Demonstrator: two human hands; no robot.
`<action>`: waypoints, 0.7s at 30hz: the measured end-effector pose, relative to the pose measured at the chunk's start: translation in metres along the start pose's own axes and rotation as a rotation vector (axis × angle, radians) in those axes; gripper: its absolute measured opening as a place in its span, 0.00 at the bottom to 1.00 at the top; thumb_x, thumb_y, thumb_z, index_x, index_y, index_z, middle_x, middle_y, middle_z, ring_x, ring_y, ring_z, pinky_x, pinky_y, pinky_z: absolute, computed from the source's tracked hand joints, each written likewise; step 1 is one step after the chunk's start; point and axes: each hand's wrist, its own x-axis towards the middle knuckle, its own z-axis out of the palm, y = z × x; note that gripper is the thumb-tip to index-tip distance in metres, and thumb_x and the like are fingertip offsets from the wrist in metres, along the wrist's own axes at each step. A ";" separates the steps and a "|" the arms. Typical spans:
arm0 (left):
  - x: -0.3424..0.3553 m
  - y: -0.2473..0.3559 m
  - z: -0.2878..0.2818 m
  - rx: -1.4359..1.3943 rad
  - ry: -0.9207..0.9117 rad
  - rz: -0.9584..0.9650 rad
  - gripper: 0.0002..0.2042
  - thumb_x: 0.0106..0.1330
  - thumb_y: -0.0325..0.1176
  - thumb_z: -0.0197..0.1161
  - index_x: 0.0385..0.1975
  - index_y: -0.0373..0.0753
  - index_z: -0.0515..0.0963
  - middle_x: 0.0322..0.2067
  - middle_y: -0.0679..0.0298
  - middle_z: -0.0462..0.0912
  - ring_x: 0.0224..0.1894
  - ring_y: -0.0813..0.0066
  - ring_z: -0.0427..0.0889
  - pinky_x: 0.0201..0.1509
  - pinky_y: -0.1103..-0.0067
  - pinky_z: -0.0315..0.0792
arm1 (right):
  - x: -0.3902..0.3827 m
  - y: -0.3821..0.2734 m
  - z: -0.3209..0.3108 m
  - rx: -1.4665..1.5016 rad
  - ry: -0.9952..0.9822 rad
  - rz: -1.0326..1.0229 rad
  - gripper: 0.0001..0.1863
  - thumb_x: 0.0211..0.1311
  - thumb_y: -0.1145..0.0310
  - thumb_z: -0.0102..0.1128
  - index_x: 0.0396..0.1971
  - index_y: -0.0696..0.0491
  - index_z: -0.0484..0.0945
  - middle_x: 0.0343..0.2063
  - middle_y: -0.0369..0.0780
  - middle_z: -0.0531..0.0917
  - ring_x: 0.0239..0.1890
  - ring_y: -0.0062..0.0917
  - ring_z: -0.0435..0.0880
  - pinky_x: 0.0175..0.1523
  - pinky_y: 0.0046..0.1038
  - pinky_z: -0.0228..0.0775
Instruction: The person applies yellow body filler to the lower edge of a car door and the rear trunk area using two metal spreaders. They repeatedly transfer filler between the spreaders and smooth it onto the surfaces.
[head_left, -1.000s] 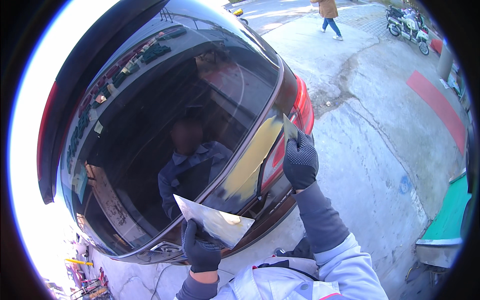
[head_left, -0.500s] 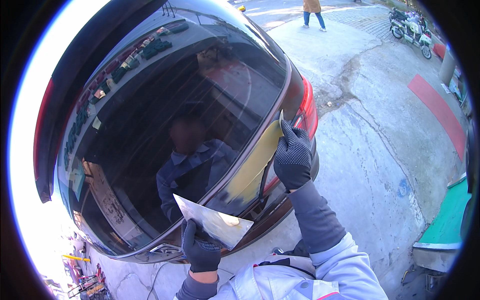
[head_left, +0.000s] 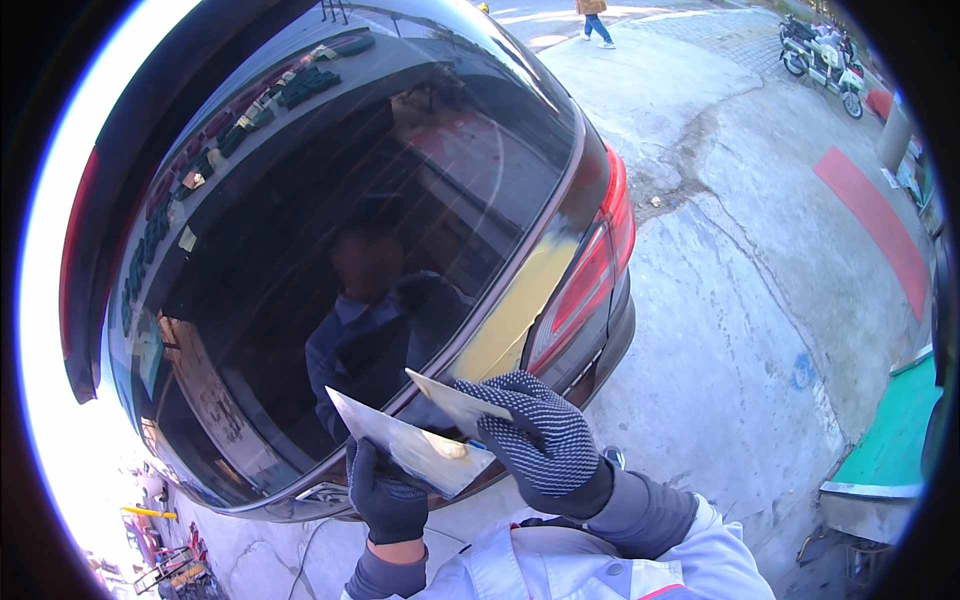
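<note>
My left hand (head_left: 388, 505), in a dark glove, grips a flat pale plate (head_left: 390, 440) by its lower edge. A dab of cream-coloured putty (head_left: 452, 450) lies near the plate's right end. Just above it, my right hand (head_left: 548, 445) is closed on a thin putty spreader (head_left: 452, 402); its glove has a light dotted pattern. The spreader tilts over the plate; whether the two touch I cannot tell. Ahead, a smooth yellowish layer of putty (head_left: 512, 312) covers the car's body panel between the rear window (head_left: 400, 190) and the red tail light (head_left: 585, 285).
The dark car's spoiler (head_left: 85, 270) rises at the left. Cracked concrete (head_left: 720, 300) spreads to the right, with a red strip (head_left: 875, 225) and a green-topped object (head_left: 890, 430). A motorcycle (head_left: 825, 62) stands far right, and a person (head_left: 593, 22) walks at the top.
My right hand has come down and left with the spreader, from the panel's upper end beside the tail light to the plate. My left hand and plate moved slightly left. The walker moved left.
</note>
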 end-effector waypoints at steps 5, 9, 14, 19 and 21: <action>0.003 0.005 -0.005 0.462 0.028 0.350 0.12 0.75 0.19 0.53 0.55 0.25 0.72 0.54 0.53 0.74 0.54 0.62 0.76 0.56 0.73 0.75 | -0.004 0.007 -0.025 0.168 -0.308 -0.074 0.19 0.70 0.70 0.60 0.59 0.56 0.79 0.44 0.50 0.83 0.47 0.44 0.83 0.56 0.40 0.75; 0.006 0.008 -0.005 0.186 0.120 0.222 0.11 0.79 0.26 0.49 0.55 0.29 0.71 0.53 0.58 0.73 0.55 0.70 0.74 0.61 0.76 0.70 | -0.008 0.029 -0.038 -0.192 -0.233 -0.154 0.18 0.70 0.71 0.58 0.57 0.56 0.80 0.41 0.48 0.84 0.42 0.44 0.84 0.52 0.40 0.76; 0.003 0.011 0.002 0.300 0.040 0.170 0.17 0.82 0.37 0.44 0.60 0.31 0.70 0.54 0.61 0.75 0.57 0.72 0.74 0.66 0.72 0.68 | 0.037 0.075 -0.068 -0.240 0.471 0.230 0.19 0.66 0.77 0.56 0.57 0.56 0.81 0.38 0.49 0.84 0.39 0.42 0.84 0.49 0.39 0.77; -0.006 0.010 0.014 0.068 0.074 0.021 0.16 0.82 0.39 0.44 0.56 0.35 0.72 0.52 0.62 0.76 0.57 0.72 0.74 0.66 0.71 0.67 | 0.075 0.110 -0.073 -0.598 0.628 0.009 0.22 0.65 0.78 0.55 0.59 0.55 0.79 0.37 0.49 0.82 0.39 0.41 0.82 0.47 0.39 0.75; -0.007 0.010 0.015 0.071 0.071 0.040 0.15 0.82 0.39 0.44 0.55 0.35 0.73 0.51 0.62 0.76 0.56 0.72 0.74 0.66 0.71 0.67 | 0.081 0.118 -0.069 -0.704 0.635 -0.021 0.23 0.64 0.77 0.56 0.61 0.55 0.78 0.36 0.49 0.82 0.38 0.43 0.81 0.47 0.41 0.73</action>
